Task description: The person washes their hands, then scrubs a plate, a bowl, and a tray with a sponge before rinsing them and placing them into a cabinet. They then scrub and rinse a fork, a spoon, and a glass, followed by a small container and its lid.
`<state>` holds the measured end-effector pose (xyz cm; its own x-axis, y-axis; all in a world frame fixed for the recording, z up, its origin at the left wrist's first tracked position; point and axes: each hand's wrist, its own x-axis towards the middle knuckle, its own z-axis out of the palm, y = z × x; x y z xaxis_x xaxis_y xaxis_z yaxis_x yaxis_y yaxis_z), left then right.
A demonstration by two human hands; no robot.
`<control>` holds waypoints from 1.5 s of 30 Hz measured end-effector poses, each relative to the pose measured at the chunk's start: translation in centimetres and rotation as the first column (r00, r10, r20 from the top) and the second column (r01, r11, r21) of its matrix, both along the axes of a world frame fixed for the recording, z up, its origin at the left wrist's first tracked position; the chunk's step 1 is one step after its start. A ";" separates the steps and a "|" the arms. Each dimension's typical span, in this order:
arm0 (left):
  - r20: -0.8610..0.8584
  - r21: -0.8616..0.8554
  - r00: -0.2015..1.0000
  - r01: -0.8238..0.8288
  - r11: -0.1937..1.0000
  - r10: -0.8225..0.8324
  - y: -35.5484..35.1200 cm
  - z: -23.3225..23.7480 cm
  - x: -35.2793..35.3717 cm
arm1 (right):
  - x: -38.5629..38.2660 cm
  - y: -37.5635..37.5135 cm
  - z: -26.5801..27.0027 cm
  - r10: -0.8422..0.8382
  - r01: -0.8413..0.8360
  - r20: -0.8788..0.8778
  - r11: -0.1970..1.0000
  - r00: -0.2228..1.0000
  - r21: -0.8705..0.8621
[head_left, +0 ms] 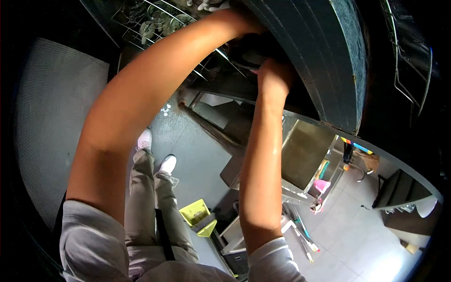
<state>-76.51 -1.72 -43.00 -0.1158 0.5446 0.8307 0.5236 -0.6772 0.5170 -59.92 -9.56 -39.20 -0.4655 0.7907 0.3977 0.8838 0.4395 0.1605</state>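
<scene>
Head view: both bare forearms reach up into a dark recess, the left hand (245, 23) deep in shadow and the right hand (274, 74) just below it and to its right. How the fingers of either hand are set, I cannot tell; shadow and the angle hide them. Between the two hands sits a dark, rounded object (252, 54), its curved edge faintly visible; the right hand appears to be at its rim, though whether it is gripped is unclear.

Left of the left hand, thin shiny metal bars form a wire rack (224, 56), with clear, glassy rounded pieces (164, 23) among them. Immediately right of both hands curves a broad dark panel (312, 51), lined along its length, with a speckled blue-grey edge. Farther right hangs a bent wire frame (397, 70), thin and glossy.

Well below the left hand, a finely textured grey panel (61, 103) stands at the far left, beside a smooth grey floor (199, 157) under pale shoes (168, 163). Below the right hand and right of its forearm is a rectangular metal basin (305, 155), with a crumpled pink cloth (322, 185) near its corner. Lower still, left of that forearm, rests an angular yellow-green plastic container (191, 212); slim poles (300, 232) lie right of the elbow, over large pale tiles (343, 225).
</scene>
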 end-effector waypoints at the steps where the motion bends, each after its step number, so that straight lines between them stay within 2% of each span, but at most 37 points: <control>1: 0.131 -0.022 0.969 0.216 0.976 -0.211 0.5 0.2 0.0 | 0.1 -0.1 0.4 -0.029 0.031 0.071 0.999 0.997 -0.030; 2: 0.264 -0.016 0.877 0.421 0.907 -0.402 0.6 0.1 0.0 | 0.1 -0.3 0.6 -0.056 0.063 0.125 0.997 0.991 -0.050; 4: 0.405 0.019 0.768 0.535 0.844 -0.496 0.1 -0.2 0.2 | -0.3 -0.7 1.3 -0.106 0.125 0.218 0.990 0.970 -0.073; 6: 0.521 0.085 0.628 0.636 0.767 -0.578 0.0 -0.1 0.5 | -0.4 -0.9 1.5 -0.117 0.121 0.244 0.993 0.963 -0.003; 8: 0.612 0.166 0.464 0.717 0.677 -0.641 0.1 0.1 0.6 | -0.5 -1.1 1.1 -0.089 0.073 0.176 0.993 0.980 0.095; 9: 0.575 0.103 0.568 0.664 0.740 -0.589 0.3 -0.1 0.6 | -0.5 -1.2 0.9 -0.075 0.060 0.116 0.990 0.990 0.124; 10: 0.530 0.045 0.662 0.602 0.797 -0.530 0.4 -0.3 0.6 | -0.3 -1.1 0.9 -0.071 0.069 0.007 0.991 0.997 0.112; 12: 0.425 -0.108 0.820 0.467 0.878 -0.384 1.0 -1.3 0.7 | 0.1 -1.0 1.0 -0.092 0.098 -0.089 0.993 0.992 0.069; 14: 0.278 -0.296 0.935 0.300 0.907 -0.219 2.0 -3.0 0.6 | 0.2 -1.1 1.3 -0.144 0.144 -0.060 0.990 0.988 -0.004; 15: 0.218 -0.236 0.964 0.206 0.950 -0.155 1.7 -2.7 0.5 | 0.1 -1.2 1.7 -0.171 0.170 -0.039 0.985 0.984 -0.044; 18: 0.152 -0.267 0.984 0.132 0.955 -0.094 1.1 -1.7 0.6 | -0.5 -1.5 3.8 -0.232 0.229 -0.015 0.966 0.973 -0.120; 21: 0.142 -0.289 0.986 0.123 0.949 -0.085 0.5 -1.3 1.0 | -0.5 -1.8 3.8 -0.197 0.186 -0.156 0.979 0.968 -0.083; 26: 0.128 -0.310 0.988 0.127 0.942 -0.091 0.7 -0.9 1.0 | -1.8 -3.4 5.0 -0.045 0.041 -0.406 0.999 0.913 -0.020; 30: 0.127 -0.325 0.987 0.132 0.937 -0.095 0.9 -0.7 1.1 | -4.0 -6.4 7.2 -0.085 0.102 -0.587 0.995 0.805 -0.004; 31: 0.126 -0.327 0.987 0.132 0.936 -0.096 0.8 -0.6 1.1 | -4.4 -7.1 8.0 -0.108 0.086 -0.638 0.994 0.762 -0.065; 34: 0.104 -0.336 0.989 0.132 0.932 -0.103 0.9 -0.2 1.2 | -3.9 -9.5 8.1 -0.273 0.180 -0.694 0.962 0.667 -0.205; 35: 0.100 -0.340 0.990 0.129 0.932 -0.101 0.8 -0.2 1.0 | -3.6 -10.0 8.2 -0.206 0.138 -0.723 0.978 0.659 -0.154; 36: 0.094 -0.346 0.991 0.127 0.930 -0.100 0.8 -0.1 1.0 | -3.7 -11.0 8.6 -0.230 0.135 -0.758 0.973 0.611 -0.186; 38: 0.076 -0.354 0.992 0.124 0.927 -0.103 1.0 0.7 1.1 | -3.5 -12.4 8.8 -0.265 0.168 -0.765 0.964 0.587 -0.205; 39: 0.071 -0.356 0.991 0.128 0.926 -0.110 1.1 1.1 1.4 | -2.2 -12.9 7.9 -0.243 0.209 -0.714 0.968 0.657 -0.137; 40: 0.065 -0.363 0.991 0.130 0.923 -0.114 1.0 1.7 1.6 | -2.3 -13.6 8.6 -0.238 0.187 -0.698 0.971 0.676 -0.151; 43: 0.006 -0.397 0.990 0.135 0.908 -0.144 1.2 3.8 1.8 | -2.9 -15.6 9.9 -0.217 0.008 -0.855 0.970 0.471 -0.242; 44: 0.001 -0.420 0.988 0.143 0.896 -0.157 1.1 4.0 2.0 | -2.8 -16.4 10.7 -0.182 0.003 -0.813 0.976 0.554 -0.217; 45: 0.000 -0.442 0.986 0.149 0.884 -0.166 1.0 3.9 2.4 | -1.9 -17.6 10.9 -0.208 0.016 -0.823 0.972 0.528 -0.235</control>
